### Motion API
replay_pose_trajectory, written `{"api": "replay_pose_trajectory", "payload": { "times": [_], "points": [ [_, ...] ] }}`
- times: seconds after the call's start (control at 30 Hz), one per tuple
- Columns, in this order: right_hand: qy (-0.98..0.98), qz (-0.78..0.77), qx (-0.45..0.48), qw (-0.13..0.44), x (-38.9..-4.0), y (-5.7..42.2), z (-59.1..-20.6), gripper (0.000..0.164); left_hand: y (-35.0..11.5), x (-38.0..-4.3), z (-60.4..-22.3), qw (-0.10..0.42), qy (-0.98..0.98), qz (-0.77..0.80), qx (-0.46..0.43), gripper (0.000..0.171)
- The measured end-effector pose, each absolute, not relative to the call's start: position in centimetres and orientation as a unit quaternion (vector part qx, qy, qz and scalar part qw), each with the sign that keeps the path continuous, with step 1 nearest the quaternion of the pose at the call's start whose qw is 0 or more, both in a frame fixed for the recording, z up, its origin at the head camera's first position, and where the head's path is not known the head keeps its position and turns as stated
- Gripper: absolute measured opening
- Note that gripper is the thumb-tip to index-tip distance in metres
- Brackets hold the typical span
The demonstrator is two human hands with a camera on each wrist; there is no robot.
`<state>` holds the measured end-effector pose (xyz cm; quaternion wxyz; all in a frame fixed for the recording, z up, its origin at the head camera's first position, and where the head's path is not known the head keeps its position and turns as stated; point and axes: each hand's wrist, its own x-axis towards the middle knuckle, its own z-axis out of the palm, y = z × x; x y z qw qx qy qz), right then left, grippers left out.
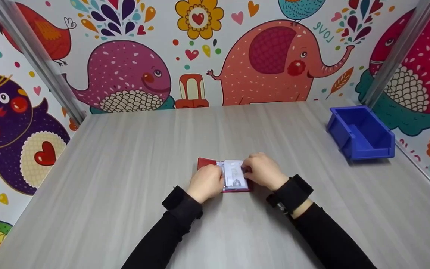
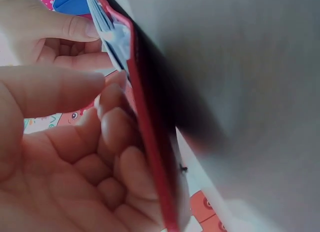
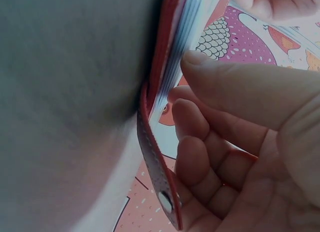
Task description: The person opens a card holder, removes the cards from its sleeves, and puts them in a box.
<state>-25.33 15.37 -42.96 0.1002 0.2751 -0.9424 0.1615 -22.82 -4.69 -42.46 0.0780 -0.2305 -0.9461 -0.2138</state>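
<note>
A red card holder (image 1: 206, 162) lies open on the table, with a stack of clear sleeves (image 1: 235, 173) showing on its right half. Over the left cover is my left hand (image 1: 206, 183); its loosely bent fingers rest against the inside of the red cover (image 2: 152, 157), thumb held apart from it. My right hand (image 1: 263, 170) pinches the right edge of the sleeves between thumb and forefinger. From the right wrist, the layered sleeve edges (image 3: 182, 42) show beside the thumb tip. A strap with a metal snap (image 3: 165, 201) hangs out near the lower right fingers.
A blue open-front bin (image 1: 362, 132) stands at the table's right side. Behind the pale wood-grain table (image 1: 133, 149) rises a wall panel with cartoon animals (image 1: 267, 67). Metal posts (image 1: 37, 56) frame the panel's sides. Black bands (image 1: 183, 203) wrap both wrists.
</note>
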Motion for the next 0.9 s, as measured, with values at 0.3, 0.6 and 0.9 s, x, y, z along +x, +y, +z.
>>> {"api": "replay_pose_trajectory", "payload": {
  "times": [0.3,0.6,0.9],
  "points": [
    [-0.942,0.164,0.275,0.102,-25.25,15.37,-43.01,0.017,-4.79,-23.28,-42.41,0.035,-0.948,-0.215,-0.230,0.036],
    [-0.943,0.165,0.272,0.098,-25.25,15.35,-42.98,0.016,-4.74,-23.57,-42.35,0.013,-0.949,-0.208,-0.236,0.036],
    [-0.942,0.163,0.275,0.101,-25.26,15.32,-43.04,0.015,-4.60,-23.74,-42.56,0.016,-0.946,-0.211,-0.245,0.034]
  ]
}}
